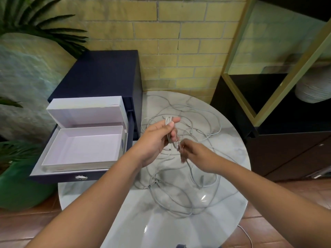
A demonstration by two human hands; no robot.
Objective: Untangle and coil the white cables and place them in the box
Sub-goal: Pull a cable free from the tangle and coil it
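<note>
hands [155,138] [195,154] hold coiled cable [171,133] above tangled cables [179,190]

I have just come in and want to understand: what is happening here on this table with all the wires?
A person is winding up white cable. The left hand grips a small coiled bundle, and the right hand pinches the strand feeding it. Most white cables lie tangled on the round marble table. The open white box in the drawer holds nothing yet.
</note>
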